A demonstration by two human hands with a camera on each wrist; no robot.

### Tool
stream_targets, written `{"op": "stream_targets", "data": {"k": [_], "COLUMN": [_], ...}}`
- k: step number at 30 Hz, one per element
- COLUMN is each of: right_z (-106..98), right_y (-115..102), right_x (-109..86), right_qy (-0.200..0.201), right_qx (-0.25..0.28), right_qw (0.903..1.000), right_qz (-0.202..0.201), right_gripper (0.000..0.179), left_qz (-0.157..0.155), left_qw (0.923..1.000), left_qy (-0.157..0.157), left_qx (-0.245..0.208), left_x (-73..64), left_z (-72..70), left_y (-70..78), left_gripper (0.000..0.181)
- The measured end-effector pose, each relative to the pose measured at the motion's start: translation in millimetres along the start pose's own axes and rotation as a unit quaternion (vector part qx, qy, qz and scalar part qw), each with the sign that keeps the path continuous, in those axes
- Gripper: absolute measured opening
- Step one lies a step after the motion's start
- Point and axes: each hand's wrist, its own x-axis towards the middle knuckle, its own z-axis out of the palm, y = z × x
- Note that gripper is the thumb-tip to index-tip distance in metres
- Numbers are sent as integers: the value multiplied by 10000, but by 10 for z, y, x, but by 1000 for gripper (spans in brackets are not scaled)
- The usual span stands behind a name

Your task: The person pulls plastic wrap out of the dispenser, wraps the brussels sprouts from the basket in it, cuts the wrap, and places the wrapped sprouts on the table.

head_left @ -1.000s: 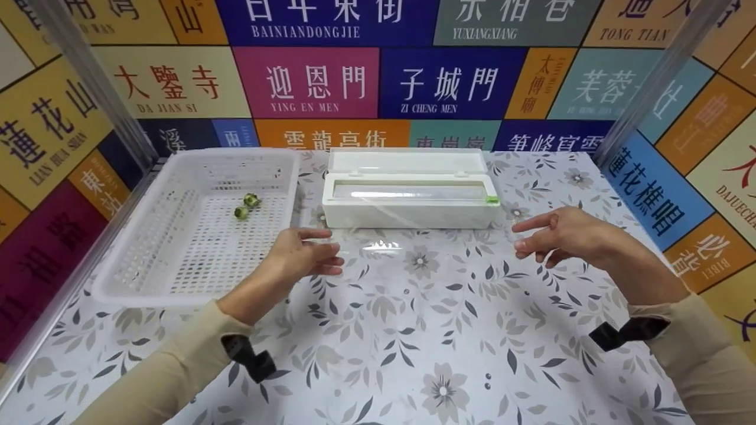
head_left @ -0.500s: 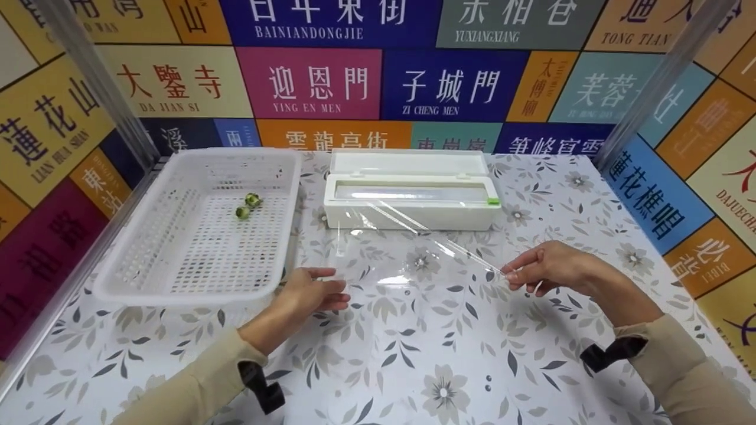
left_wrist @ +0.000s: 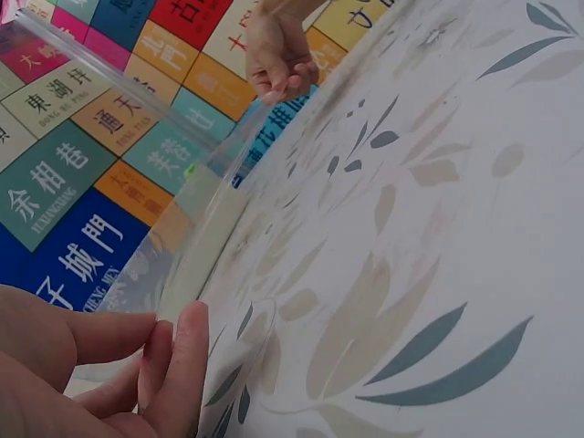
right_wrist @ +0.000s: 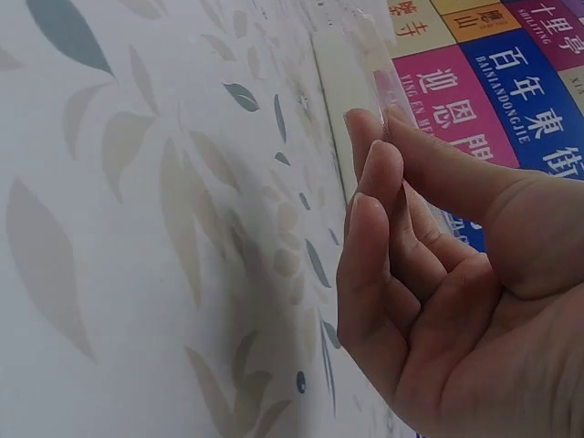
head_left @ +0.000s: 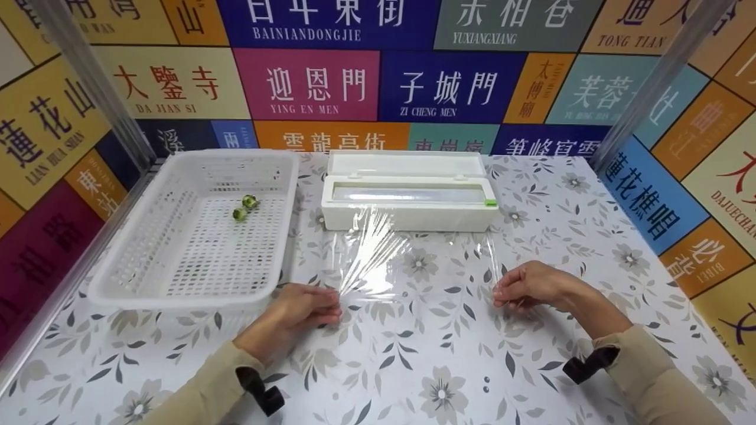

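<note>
A sheet of clear plastic wrap [head_left: 375, 265] stretches from the white wrap dispenser box [head_left: 407, 219] toward the person. My left hand [head_left: 307, 306] pinches its near left corner between thumb and fingers, and creases fan out from there. At the near right corner, my right hand [head_left: 528, 286] pinches the film with thumb and index finger. In the right wrist view, the right hand's fingers [right_wrist: 374, 237] are curled, with film at the tips. The left wrist view shows the left hand [left_wrist: 137, 365] close up, with the film running across to the other hand.
A white perforated plastic basket [head_left: 273, 260] stands at the left, holding two small green round vegetables [head_left: 244, 208]. The dispenser's lid [head_left: 407, 162] is raised at the back, and a green slider [head_left: 490, 202] sits at its right end. Printed sign panels enclose the flowered table [head_left: 437, 354].
Both hands have come nearer the person, drawing film out of the dispenser. The right hand took hold of its corner first; the left hand, loose before, now pinches the other corner.
</note>
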Motion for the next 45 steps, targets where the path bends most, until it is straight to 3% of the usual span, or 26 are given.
{"op": "stream_targets", "data": {"k": [5, 14, 31, 39, 45], "right_z": [49, 38, 86, 107, 98], "right_y": [84, 168, 179, 205, 217], "right_x": [92, 141, 189, 173, 163], "right_qy": [-79, -99, 310, 315, 268], "right_qx": [-7, 129, 69, 147, 174], "right_qw": [10000, 9999, 9993, 9992, 9994], "right_qz": [-32, 44, 181, 181, 103], "right_gripper": [18, 18, 27, 28, 28], "left_qz": [-72, -134, -102, -134, -292], "left_qw": [9999, 9972, 9976, 9969, 9892], "left_qy": [-140, -686, -575, -611, -1157], "left_qx": [-36, 254, 361, 481, 851], "left_x": [40, 136, 205, 108, -68], "left_z": [-63, -122, -106, -98, -104], "left_y": [-43, -28, -40, -45, -32], "left_gripper": [25, 31, 29, 29, 36]}}
